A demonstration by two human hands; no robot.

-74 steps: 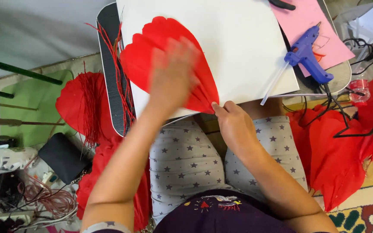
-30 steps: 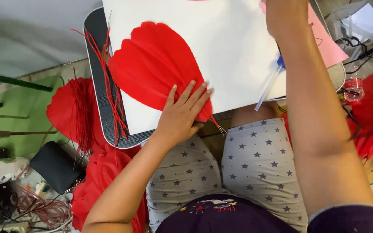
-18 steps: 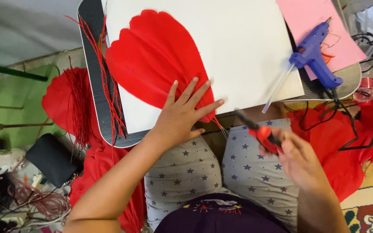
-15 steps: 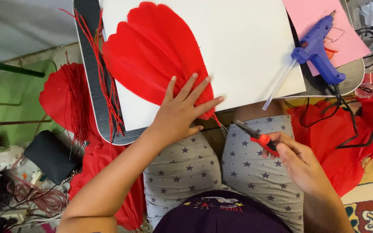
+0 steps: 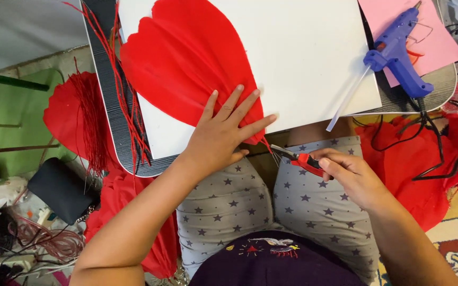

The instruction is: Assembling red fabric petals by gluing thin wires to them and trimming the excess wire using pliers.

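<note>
Red-handled pliers (image 5: 304,159), apparently clenched in the right hand (image 5: 352,177), now nearer the red petals (image 5: 186,63) (left hand (image 5: 219,136) flat, released).

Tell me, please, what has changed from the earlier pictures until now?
The right hand left the petal's tip, reached up to the far side of the board, and came back holding red-handled pliers, now pointed at the tip. The left hand stayed flat on the red petal. The glue gun still lies on the white board.

Feathers (image 5: 186,63) lie on board (image 5: 303,58), glue gun (image 5: 398,53) to their right.
</note>
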